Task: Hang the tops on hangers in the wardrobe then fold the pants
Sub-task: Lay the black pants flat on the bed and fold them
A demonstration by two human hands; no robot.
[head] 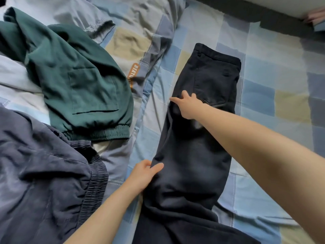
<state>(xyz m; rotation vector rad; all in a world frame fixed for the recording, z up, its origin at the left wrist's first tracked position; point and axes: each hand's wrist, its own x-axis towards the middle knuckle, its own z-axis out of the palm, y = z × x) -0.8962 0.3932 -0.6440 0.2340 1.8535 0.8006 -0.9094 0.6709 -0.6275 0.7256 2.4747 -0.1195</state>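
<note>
Black pants (202,141) lie lengthwise on the bed, folded leg over leg, with the waistband at the far end and a back pocket facing up. My left hand (145,174) pinches the left edge of the pants near the thigh, thumb on top of the cloth. My right hand (187,105) rests on the seat area further up, its fingers stretched out toward the left edge. The lower legs run out of view at the bottom.
Green pants (80,85) with an elastic waistband lie crumpled at the left. Navy pants (44,182) lie bunched at the lower left. Under everything is a blue, grey and beige checked bedsheet (272,103) with a rumpled duvet (133,20) at the top.
</note>
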